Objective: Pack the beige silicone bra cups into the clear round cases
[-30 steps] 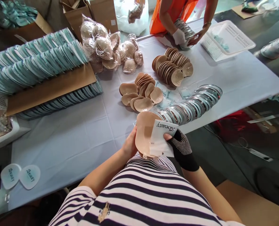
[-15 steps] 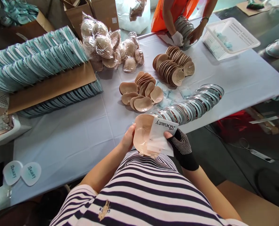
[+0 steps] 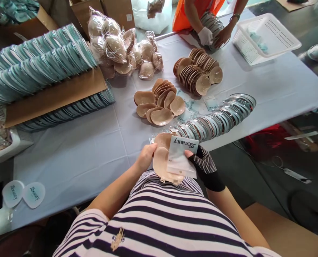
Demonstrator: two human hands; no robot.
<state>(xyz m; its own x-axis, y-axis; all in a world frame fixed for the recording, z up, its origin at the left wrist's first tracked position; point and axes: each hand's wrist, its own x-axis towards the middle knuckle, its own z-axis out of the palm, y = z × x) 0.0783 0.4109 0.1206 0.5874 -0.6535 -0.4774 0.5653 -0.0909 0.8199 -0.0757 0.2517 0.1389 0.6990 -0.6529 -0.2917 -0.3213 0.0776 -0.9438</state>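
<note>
My bare left hand [image 3: 147,155] grips the left edge of a beige stick-on bra [image 3: 161,159], thumb on top, in front of my striped shirt. Small clear tabs show at its lower edge, so a clear plastic shell seems to lie around or under it. My right hand [image 3: 204,166], in a black dotted half-finger glove, pinches a white printed packet [image 3: 184,157] that covers the right part of the bra. The right hand's fingers underneath are hidden. Just beyond lies a long row of clear plastic cases [image 3: 215,119].
Loose beige bra cups [image 3: 161,116] and stacked cups [image 3: 196,73] lie mid-table. Bagged cups [image 3: 114,46] sit at the back. Teal-lined cases [image 3: 41,64] fill the left side. A co-worker's gloved hand [image 3: 205,36] handles cases near a white basket [image 3: 266,39]. Two printed cards [image 3: 33,195] lie front left.
The packet has turned to lie straighter and shifted slightly left over the bra. The bra has tipped a little and sits slightly lower. Both hands keep their hold.
</note>
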